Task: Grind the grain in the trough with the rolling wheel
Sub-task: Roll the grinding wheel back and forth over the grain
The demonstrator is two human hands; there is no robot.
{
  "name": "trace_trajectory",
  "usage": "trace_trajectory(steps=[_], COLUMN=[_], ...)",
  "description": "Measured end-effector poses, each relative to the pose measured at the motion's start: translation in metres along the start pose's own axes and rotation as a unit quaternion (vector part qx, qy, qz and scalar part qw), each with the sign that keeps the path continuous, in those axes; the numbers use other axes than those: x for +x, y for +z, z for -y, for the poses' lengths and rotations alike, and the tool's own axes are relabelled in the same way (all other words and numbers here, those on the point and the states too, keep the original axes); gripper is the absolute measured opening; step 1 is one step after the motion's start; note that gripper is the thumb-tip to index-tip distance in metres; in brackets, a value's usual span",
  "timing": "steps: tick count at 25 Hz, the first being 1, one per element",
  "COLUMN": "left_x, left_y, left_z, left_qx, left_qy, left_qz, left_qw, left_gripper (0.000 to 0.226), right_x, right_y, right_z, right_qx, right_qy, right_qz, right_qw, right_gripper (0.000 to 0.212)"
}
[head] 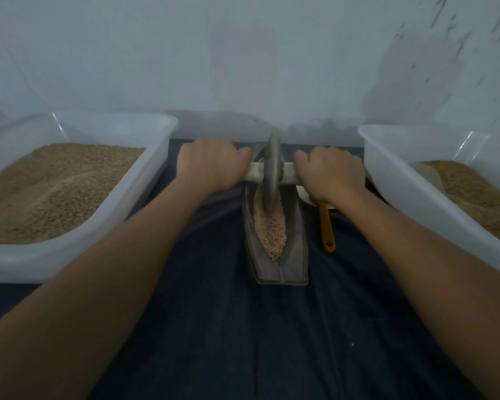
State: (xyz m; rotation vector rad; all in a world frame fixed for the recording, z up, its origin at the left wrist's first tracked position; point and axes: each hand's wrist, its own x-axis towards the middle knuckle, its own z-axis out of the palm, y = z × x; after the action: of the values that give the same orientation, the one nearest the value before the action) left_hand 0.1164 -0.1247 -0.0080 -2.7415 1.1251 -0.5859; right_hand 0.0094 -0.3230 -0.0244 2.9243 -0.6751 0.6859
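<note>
In the centre of the frame, the left hand (211, 166) and the right hand (331, 174) each grip one end of the axle (286, 171) of the rolling wheel (271, 174). The wheel stands upright in the trough (295, 255), on the grain (272, 229).

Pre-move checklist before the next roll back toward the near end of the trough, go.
1. Left hand grips the axle: ok.
2. Right hand grips the axle's other end: ok.
3. Wheel seated in the trough, at its far end: ok.
4. Grain lies in the channel ahead of the wheel: ok.
5. Orange handle beside the trough, clear of the path: ok.
6. Trough steady on the dark cloth: cannot tell.
</note>
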Motion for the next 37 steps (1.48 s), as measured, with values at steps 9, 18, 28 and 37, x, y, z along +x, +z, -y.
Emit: trace_trajectory(steps=[9,18,28,37], left_x=[-0.089,0.029,-0.086,0.012], left_y=[0.003,0.014,0.007,0.002], left_z=[-0.012,0.018,-0.006,0.007], left_qx=[-0.11,-0.093,-0.106,-0.074], left_qy=[-0.007,-0.009,-0.001,-0.052], left_qz=[-0.228,0.119,-0.222,0.08], left_qw=[0.967,0.989,0.969,0.993], left_gripper=[0.032,0.024,0.03,0.051], right_x=[-0.083,0.034,-0.077,0.009], right_y=[-0.008,-0.011,-0.006,-0.004], right_z=[-0.001,0.004,-0.004,-0.004], right_qx=[0.068,0.021,0.071,-0.051], right_qy=[-0.1,-0.035,-0.12,-0.065], right_qz=[-0.246,0.105,-0.247,0.045], right_qw=[0.962,0.994,0.959,0.996], right_gripper=[0.039,0.055,0.038,0.046])
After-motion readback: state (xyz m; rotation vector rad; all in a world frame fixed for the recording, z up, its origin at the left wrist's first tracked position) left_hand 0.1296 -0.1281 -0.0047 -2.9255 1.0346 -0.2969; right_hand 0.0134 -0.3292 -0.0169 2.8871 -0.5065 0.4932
